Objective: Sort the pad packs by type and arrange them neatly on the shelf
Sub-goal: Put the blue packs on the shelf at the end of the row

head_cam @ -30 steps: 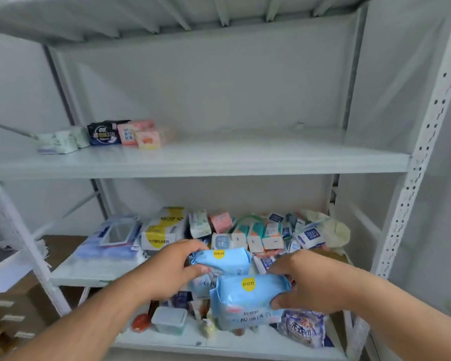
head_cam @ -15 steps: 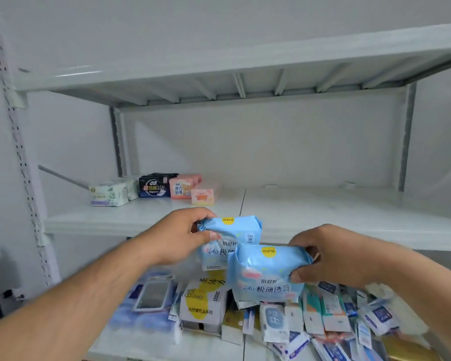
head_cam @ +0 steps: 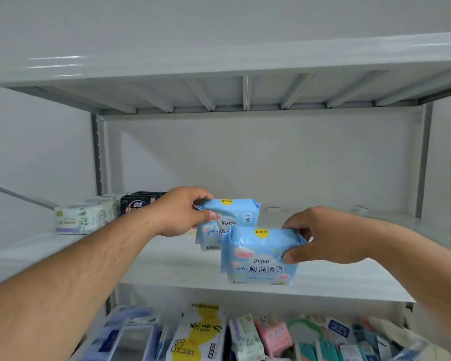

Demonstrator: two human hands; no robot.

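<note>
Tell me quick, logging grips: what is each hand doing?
Left hand: holding the rear blue pad pack.
Right hand: holding the front blue pad pack.

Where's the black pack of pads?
In the head view, the black pack sits at the back left of the middle shelf, just right of the white flowery packs and partly hidden behind the left hand.

Two matching blue pad packs

Rear pack (head_cam: 229,217) and front pack (head_cam: 261,256) are hanging upright, overlapping, above the middle shelf (head_cam: 167,261).
</note>
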